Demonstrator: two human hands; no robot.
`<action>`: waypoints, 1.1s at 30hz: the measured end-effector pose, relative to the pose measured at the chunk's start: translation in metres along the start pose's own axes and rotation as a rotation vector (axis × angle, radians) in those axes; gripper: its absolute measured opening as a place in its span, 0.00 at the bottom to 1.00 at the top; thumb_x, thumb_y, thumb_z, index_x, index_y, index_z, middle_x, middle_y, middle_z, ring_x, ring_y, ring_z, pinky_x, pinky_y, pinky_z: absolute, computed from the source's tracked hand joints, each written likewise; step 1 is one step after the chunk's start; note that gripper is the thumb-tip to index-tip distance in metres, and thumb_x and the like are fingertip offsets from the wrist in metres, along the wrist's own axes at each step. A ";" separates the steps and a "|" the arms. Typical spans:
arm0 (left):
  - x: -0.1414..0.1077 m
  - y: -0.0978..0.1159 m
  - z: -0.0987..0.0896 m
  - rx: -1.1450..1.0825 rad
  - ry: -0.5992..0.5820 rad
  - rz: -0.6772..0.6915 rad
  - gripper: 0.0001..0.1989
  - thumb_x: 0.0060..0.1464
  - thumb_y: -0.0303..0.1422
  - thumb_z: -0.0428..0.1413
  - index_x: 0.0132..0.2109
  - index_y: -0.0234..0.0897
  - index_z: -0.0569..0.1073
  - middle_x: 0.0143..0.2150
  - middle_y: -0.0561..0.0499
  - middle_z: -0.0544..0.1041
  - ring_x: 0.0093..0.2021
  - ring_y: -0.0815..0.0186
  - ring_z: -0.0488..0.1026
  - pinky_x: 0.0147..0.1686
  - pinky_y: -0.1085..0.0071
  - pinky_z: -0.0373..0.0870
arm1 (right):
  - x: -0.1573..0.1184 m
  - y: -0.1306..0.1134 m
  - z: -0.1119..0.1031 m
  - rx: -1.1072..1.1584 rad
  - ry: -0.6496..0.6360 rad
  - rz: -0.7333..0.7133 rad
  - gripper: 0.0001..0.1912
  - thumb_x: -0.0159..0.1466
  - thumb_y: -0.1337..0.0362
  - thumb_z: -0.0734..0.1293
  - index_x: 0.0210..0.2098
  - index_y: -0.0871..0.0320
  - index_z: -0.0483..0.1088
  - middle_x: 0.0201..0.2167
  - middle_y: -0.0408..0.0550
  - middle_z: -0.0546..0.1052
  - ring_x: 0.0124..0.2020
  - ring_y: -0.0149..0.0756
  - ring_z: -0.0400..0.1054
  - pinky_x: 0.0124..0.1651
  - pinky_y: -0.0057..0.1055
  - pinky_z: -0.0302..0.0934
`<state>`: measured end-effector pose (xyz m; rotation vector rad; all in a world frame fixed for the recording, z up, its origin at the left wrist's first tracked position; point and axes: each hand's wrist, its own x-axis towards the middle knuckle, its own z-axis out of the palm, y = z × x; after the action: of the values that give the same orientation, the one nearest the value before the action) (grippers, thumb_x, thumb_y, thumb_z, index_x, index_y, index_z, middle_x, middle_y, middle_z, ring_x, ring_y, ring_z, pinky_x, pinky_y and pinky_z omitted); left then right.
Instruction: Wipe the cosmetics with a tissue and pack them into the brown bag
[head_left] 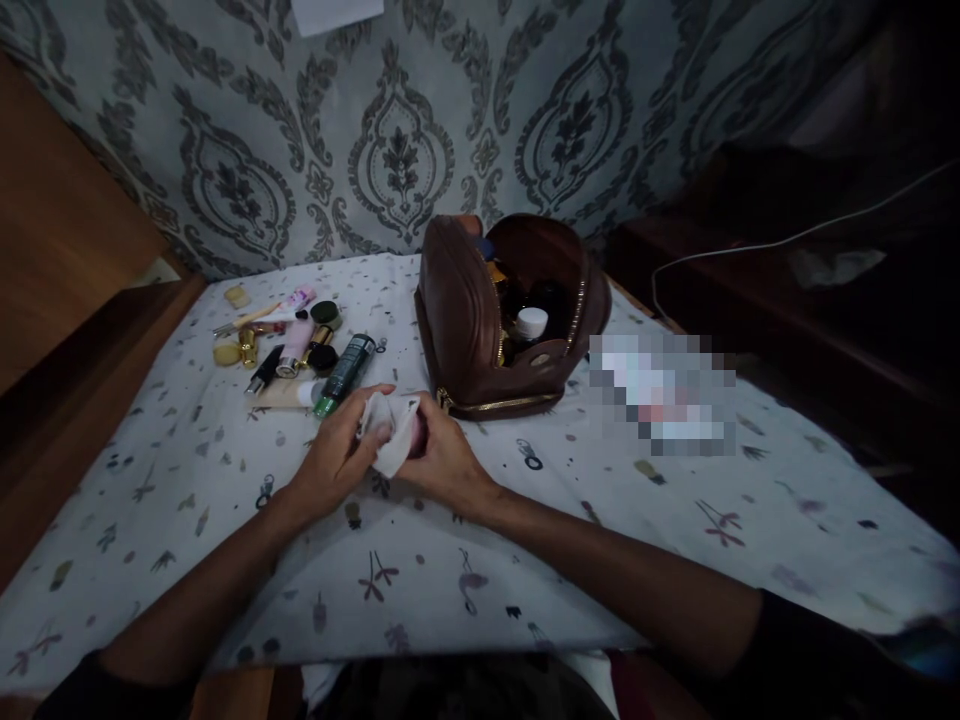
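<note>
- Tablecloth [555, 560] spreads beneath you, printed all over.
- Bag [459, 325] gapes just beyond your right hand [451, 460]; white-lidded jar [532, 321] inside, the rest too dark to name.
- Your left hand [339, 452] pinches a white tissue [403, 428]; your right fingers curl round a pinkish item [419, 436], partly hidden, in front of the bag.
- Dark bottle [349, 370] lies just beside your left hand.
- Tissue: keep it snug, I'd say, thumb light, right palm steadying.

And no word, brand or number comes up readable here! Just beyond the left hand [337, 450], the dark green tube [347, 372] wears pale print, too small and dim to make out; rightward of the right hand [450, 460], a pixelated patch [660, 395] yields nothing legible.
</note>
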<state>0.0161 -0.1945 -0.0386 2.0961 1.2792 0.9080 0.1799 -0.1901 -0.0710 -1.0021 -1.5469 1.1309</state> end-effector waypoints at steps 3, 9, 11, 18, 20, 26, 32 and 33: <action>-0.004 0.001 0.002 0.114 -0.024 0.045 0.33 0.55 0.45 0.57 0.64 0.34 0.62 0.59 0.39 0.70 0.58 0.51 0.69 0.56 0.58 0.66 | -0.004 0.003 -0.004 0.033 -0.010 -0.101 0.15 0.55 0.59 0.68 0.40 0.55 0.65 0.33 0.43 0.70 0.35 0.37 0.66 0.39 0.33 0.63; -0.007 0.008 0.009 0.207 -0.007 -0.020 0.31 0.55 0.41 0.58 0.63 0.35 0.62 0.58 0.40 0.72 0.57 0.53 0.70 0.55 0.59 0.68 | -0.010 0.003 -0.010 -0.188 -0.069 -0.223 0.17 0.55 0.64 0.68 0.44 0.56 0.64 0.41 0.49 0.70 0.41 0.43 0.66 0.45 0.39 0.63; -0.007 0.012 0.009 0.160 0.000 -0.053 0.27 0.56 0.41 0.56 0.60 0.34 0.64 0.54 0.42 0.74 0.52 0.55 0.72 0.53 0.60 0.69 | -0.010 0.000 -0.008 -0.309 -0.087 -0.191 0.18 0.54 0.67 0.67 0.44 0.56 0.64 0.41 0.50 0.70 0.40 0.43 0.66 0.44 0.39 0.63; 0.001 0.016 0.003 -0.107 0.104 -0.288 0.20 0.61 0.43 0.44 0.46 0.35 0.74 0.41 0.47 0.78 0.46 0.57 0.73 0.53 0.60 0.68 | -0.011 -0.006 -0.001 -0.360 -0.131 -0.191 0.18 0.56 0.68 0.70 0.44 0.55 0.65 0.44 0.48 0.71 0.43 0.40 0.68 0.47 0.38 0.64; 0.003 0.013 0.002 -0.160 0.137 -0.372 0.23 0.60 0.45 0.45 0.49 0.34 0.75 0.43 0.46 0.78 0.50 0.55 0.72 0.55 0.59 0.67 | -0.011 -0.005 -0.001 -0.295 -0.115 -0.213 0.22 0.55 0.68 0.72 0.47 0.55 0.65 0.45 0.48 0.72 0.46 0.41 0.68 0.49 0.38 0.64; 0.000 0.008 0.005 -0.220 0.107 -0.482 0.29 0.61 0.52 0.46 0.51 0.32 0.75 0.35 0.47 0.77 0.36 0.58 0.73 0.38 0.62 0.74 | -0.005 -0.003 -0.002 -0.113 0.024 -0.054 0.29 0.50 0.57 0.77 0.47 0.56 0.64 0.42 0.46 0.74 0.43 0.41 0.69 0.46 0.36 0.64; -0.005 0.010 0.011 -0.352 0.006 -0.385 0.30 0.63 0.49 0.47 0.65 0.37 0.65 0.47 0.44 0.78 0.28 0.64 0.72 0.26 0.65 0.75 | -0.001 -0.001 -0.001 0.033 0.093 0.034 0.28 0.50 0.59 0.76 0.47 0.56 0.64 0.43 0.46 0.74 0.45 0.40 0.69 0.49 0.37 0.63; -0.005 0.010 0.011 -0.334 -0.001 -0.353 0.30 0.64 0.48 0.46 0.66 0.37 0.64 0.49 0.43 0.78 0.32 0.62 0.74 0.30 0.64 0.77 | 0.000 -0.001 -0.001 0.049 0.092 0.039 0.28 0.50 0.60 0.76 0.47 0.56 0.64 0.44 0.47 0.74 0.46 0.40 0.68 0.51 0.37 0.63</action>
<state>0.0283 -0.2038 -0.0398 1.5555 1.3372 0.8888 0.1808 -0.1904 -0.0704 -1.0406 -1.4258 1.1295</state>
